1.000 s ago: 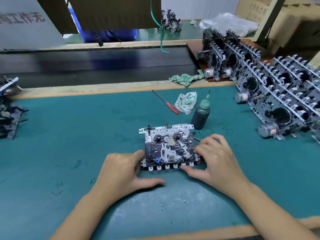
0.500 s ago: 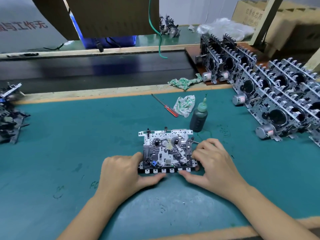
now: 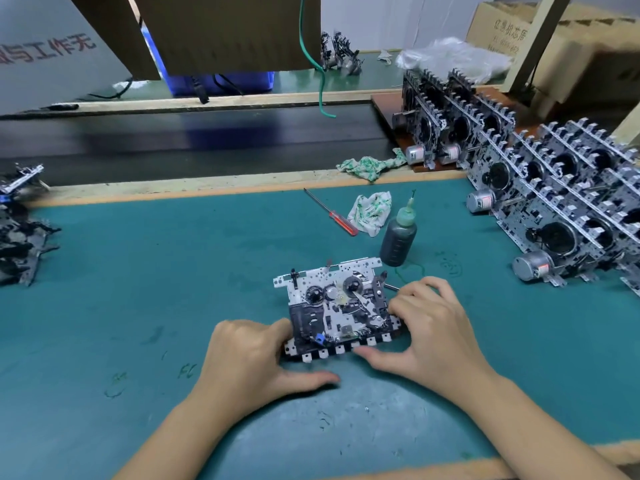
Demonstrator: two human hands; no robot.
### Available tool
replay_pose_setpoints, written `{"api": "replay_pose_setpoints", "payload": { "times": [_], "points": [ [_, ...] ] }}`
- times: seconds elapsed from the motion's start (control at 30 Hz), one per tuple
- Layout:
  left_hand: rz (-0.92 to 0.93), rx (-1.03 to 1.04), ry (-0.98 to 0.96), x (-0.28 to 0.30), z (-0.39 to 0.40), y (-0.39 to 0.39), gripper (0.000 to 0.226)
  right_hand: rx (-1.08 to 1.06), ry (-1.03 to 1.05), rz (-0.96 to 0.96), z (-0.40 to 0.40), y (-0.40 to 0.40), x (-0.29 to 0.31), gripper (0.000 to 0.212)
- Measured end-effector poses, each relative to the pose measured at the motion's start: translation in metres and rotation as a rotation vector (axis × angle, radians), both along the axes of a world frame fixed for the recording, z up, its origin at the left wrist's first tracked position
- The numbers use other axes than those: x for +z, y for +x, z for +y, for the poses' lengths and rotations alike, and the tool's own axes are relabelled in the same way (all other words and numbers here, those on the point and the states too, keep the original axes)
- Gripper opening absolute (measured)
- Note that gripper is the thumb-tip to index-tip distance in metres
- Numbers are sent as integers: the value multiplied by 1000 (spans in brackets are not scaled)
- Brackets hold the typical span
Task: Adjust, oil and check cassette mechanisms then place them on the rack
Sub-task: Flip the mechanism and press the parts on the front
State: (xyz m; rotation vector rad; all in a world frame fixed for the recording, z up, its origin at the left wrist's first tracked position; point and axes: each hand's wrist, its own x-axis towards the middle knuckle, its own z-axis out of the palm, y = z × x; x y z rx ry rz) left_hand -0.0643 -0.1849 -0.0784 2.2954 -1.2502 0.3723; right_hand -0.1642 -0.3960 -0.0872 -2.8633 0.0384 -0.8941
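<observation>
Broadly, teal surface (image 3: pixel 104 306) underneath everything. Rows of finished cassette mechanisms (image 3: pixel 561 209) standing on edge at far right. One cassette mechanism (image 3: pixel 337 308) lying flat at centre, near the front edge. Left hand (image 3: pixel 249 362) gripping its left end, right hand (image 3: pixel 433 337) its right end, thumbs along the near edge. Just behind, dark oil bottle (image 3: pixel 398 239) upright, then crumpled rag (image 3: pixel 370 213), then red-handled screwdriver (image 3: pixel 332 213).

Cassette mechanism (image 3: pixel 337 308) lying flat on green mat (image 3: pixel 138 306), perforated metal plate and two reels facing up. Finished mechanisms (image 3: pixel 554 188) standing upright in rows at right.
</observation>
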Motion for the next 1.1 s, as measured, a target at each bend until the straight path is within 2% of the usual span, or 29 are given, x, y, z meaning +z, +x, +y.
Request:
{"api": "replay_pose_setpoints", "payload": {
  "times": [0.1,0.23,0.37,0.43,0.57,0.63,0.7,0.83,0.93,1.1],
  "points": [
    [20,37,15,1,-1,0,64,-29,2,0,4,1,0,58],
    [66,108,17,1,-1,2,62,49,19,-1,4,0,3,48],
    [149,108,57,5,3,5,68,83,50,46,4,-1,9,49],
    [223,107,15,10,4,4,62,109,186,89,4,-3,14,49],
    [507,89,-241,22,4,5,67,119,698,104,13,-3,31,50],
    [599,127,-362,29,-1,7,63,87,819,120,19,3,37,54],
    [673,193,-426,33,-6,10,70,45,885,144,22,11,40,60],
    [733,297,-305,35,-10,12,85,-37,1019,155,21,28,41,66],
    [697,335,-226,37,-13,14,85,-43,1155,162,20,33,41,62],
    [621,343,-166,37,-14,16,82,-50,1001,200,17,28,40,63]
  ]
}}
